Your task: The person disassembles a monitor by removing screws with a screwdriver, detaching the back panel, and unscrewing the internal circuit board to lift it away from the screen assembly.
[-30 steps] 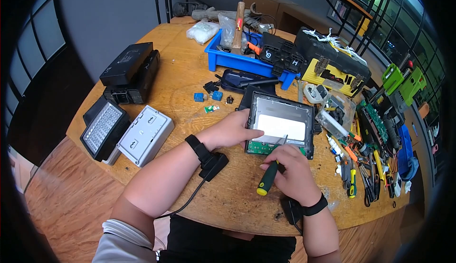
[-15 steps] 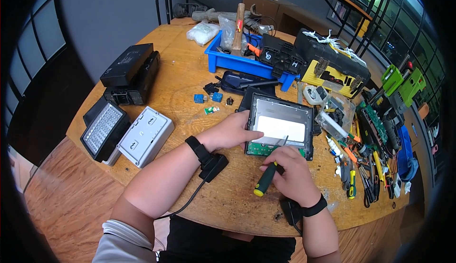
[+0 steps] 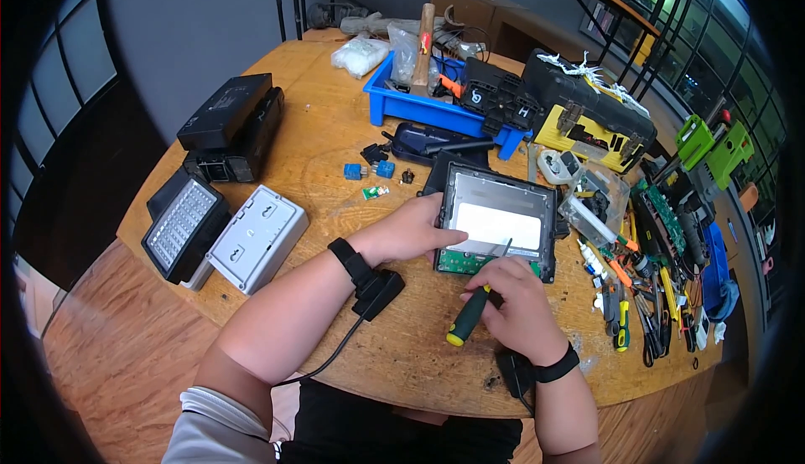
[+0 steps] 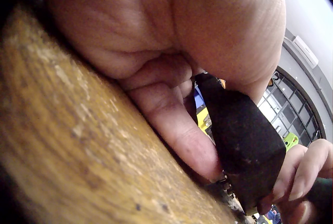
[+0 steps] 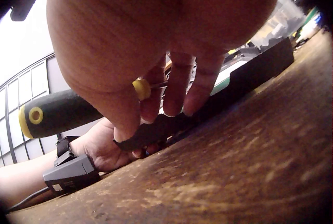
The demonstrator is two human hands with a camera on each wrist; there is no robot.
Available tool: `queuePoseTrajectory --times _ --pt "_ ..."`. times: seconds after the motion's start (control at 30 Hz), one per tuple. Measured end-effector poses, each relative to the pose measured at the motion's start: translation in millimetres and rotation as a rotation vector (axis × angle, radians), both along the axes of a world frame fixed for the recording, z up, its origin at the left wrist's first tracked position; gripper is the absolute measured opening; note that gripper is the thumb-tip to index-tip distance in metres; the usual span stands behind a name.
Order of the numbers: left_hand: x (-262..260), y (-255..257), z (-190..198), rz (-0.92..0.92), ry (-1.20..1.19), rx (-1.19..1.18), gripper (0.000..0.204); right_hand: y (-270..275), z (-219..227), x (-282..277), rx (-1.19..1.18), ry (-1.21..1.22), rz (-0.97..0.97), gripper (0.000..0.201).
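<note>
A black-framed flat-panel device (image 3: 495,189) lies tilted on the table, its metal back with a white label facing up. Along its near edge runs a green circuit board (image 3: 461,263). My left hand (image 3: 409,231) grips the left edge, thumb on top; in the left wrist view the fingers reach under the black casing (image 4: 244,146). A screwdriver (image 3: 470,315) with a dark green and yellow handle is held in my right hand (image 3: 518,303), its shaft pointing at the board's area. In the right wrist view several fingertips (image 5: 195,104) rest at the casing's near edge.
Left of the hands stand an LED lamp (image 3: 180,229) and a white box (image 3: 258,238). Blue connectors (image 3: 384,170) lie beyond the left hand. A blue bin (image 3: 419,112) and a black-yellow toolbox (image 3: 579,112) stand behind; loose tools (image 3: 654,305) crowd the right.
The screwdriver's handle end has swung slightly to the left in my right hand. My left hand keeps its grip on the device, which has barely moved.
</note>
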State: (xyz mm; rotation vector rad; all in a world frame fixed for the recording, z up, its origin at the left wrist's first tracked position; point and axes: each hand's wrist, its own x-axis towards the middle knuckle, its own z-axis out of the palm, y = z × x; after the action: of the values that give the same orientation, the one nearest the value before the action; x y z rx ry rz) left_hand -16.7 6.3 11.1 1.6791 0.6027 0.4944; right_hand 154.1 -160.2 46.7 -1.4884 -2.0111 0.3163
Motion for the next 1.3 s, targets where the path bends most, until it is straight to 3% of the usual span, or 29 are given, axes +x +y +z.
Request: queuePoseTrajectory --times 0.7,1.3 --pt "0 1 -2 0.002 0.045 0.027 0.052 -5 3 -4 -0.024 -0.108 0.029 0.028" --pt "1 0 -1 0.005 0.020 0.007 0.051 -2 5 -1 -0.016 -0.045 0.029 0.027"
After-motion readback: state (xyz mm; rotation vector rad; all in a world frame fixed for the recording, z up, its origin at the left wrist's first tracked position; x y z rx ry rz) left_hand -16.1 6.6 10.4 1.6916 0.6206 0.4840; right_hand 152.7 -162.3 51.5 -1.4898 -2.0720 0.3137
